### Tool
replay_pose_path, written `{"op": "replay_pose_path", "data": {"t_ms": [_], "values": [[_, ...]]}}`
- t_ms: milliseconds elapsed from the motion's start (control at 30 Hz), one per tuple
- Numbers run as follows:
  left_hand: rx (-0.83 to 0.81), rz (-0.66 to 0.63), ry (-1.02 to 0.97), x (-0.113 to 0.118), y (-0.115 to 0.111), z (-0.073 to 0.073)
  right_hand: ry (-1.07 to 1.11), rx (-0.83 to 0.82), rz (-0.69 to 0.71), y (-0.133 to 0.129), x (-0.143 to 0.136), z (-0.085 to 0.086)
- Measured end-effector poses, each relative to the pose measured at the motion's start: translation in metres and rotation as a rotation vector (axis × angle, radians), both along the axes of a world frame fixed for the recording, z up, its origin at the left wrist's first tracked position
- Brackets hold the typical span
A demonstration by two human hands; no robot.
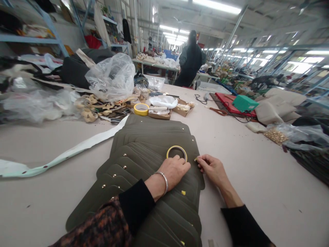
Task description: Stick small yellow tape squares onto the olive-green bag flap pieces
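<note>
Dark olive panels point(154, 137) lie overlapped in a fanned stack in front of me, with small gold studs point(124, 167) showing on several of them. My left hand point(173, 171) reaches across the stack, its fingers closed on the near side of a narrow roll of yellow tape point(169, 150). At the stack's right edge, my right hand point(209, 168) pinches a tiny yellowish piece point(195, 159) between thumb and fingertips; whether it is tape or metal I cannot tell. Small yellow tape bits point(183, 192) stick to panels nearer to me.
Behind the stack stand another yellow tape roll point(141, 109) and a small box of gold hardware point(183, 108). A pale strip point(77, 149) runs left. Plastic bags point(111, 75) and scraps crowd the back left. A green box point(245, 103) sits back right. A person point(191, 58) stands beyond.
</note>
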State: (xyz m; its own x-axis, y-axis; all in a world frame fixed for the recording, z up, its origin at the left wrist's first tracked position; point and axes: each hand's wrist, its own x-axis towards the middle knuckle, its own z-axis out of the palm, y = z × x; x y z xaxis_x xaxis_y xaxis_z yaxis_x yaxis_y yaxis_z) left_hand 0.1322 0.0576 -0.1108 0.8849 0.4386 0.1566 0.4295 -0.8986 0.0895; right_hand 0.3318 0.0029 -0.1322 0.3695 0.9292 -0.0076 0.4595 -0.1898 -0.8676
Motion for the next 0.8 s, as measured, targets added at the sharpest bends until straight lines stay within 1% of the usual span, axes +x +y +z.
{"op": "replay_pose_path", "data": {"t_ms": [100,233,433,567,667,733,800], "values": [[-0.006,0.014,-0.002,-0.001,-0.002,-0.001,-0.219,-0.002,0.053,0.000,-0.005,0.006],[-0.012,0.017,-0.016,-0.001,-0.002,-0.003,-0.377,-0.013,0.090,-0.001,-0.008,0.011],[-0.021,0.006,-0.008,-0.002,-0.002,-0.004,-0.597,-0.027,0.100,0.006,-0.013,0.005],[-0.017,0.017,-0.002,-0.001,-0.003,-0.005,-0.646,-0.063,0.052,0.013,-0.012,0.003],[-0.013,0.019,0.000,-0.002,-0.003,-0.004,-0.602,-0.081,-0.006,0.009,-0.007,0.003],[-0.009,0.022,0.008,-0.002,-0.003,-0.003,-0.538,-0.021,-0.013,0.003,-0.003,0.003],[-0.009,0.028,0.015,-0.003,-0.003,-0.002,-0.537,0.114,0.048,-0.004,-0.001,0.003]]}}
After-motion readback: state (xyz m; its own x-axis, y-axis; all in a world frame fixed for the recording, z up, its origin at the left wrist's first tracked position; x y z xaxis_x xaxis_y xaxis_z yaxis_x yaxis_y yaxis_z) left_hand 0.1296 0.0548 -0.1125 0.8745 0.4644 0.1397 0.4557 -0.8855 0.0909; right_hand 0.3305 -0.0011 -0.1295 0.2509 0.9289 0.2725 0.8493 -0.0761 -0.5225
